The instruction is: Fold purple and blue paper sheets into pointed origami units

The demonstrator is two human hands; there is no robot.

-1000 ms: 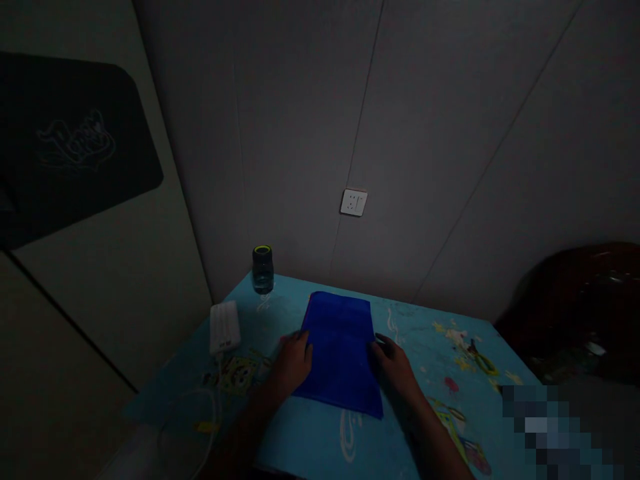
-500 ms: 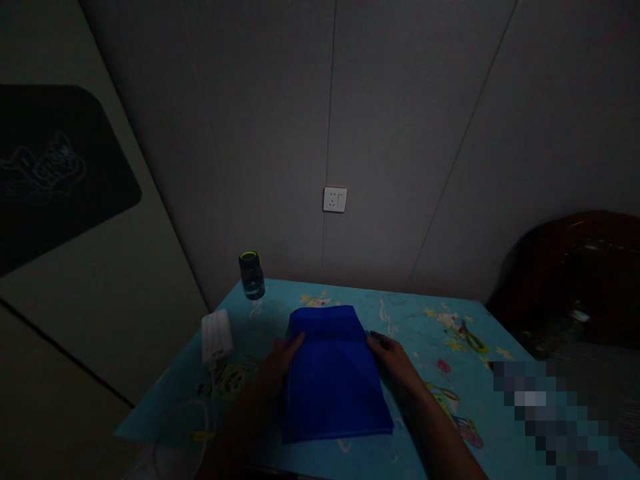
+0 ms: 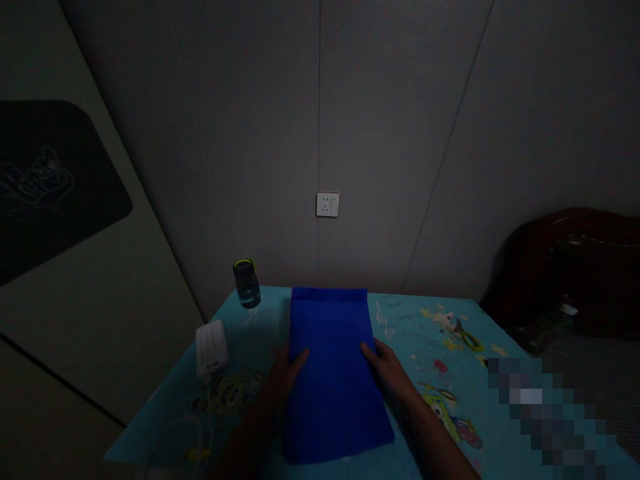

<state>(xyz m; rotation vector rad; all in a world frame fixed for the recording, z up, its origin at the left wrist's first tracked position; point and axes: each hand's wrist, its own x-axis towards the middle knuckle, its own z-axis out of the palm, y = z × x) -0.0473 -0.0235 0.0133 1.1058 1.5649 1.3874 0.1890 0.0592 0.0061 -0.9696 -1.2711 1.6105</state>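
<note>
A flat, deep-blue rectangular sheet, soft-looking like cloth or a thin bag, is held between my hands above the table. My left hand grips its left edge, thumb on the front and the other fingers mostly hidden behind. On the opposite edge my right hand pinches it the same way, thumb over the front. The sheet's far end reaches toward the wall, and its near edge hangs slightly wavy toward me. Dim light hides its exact material.
A patterned turquoise cover lies on the table. At the left stand a water bottle and a white power bank with a cable. Yellow-handled pliers lie at right. A wall socket is ahead.
The blue sheet's far end has risen and straightened, so it looks longer. My right thumb has come onto its front. The view has shifted slightly.
</note>
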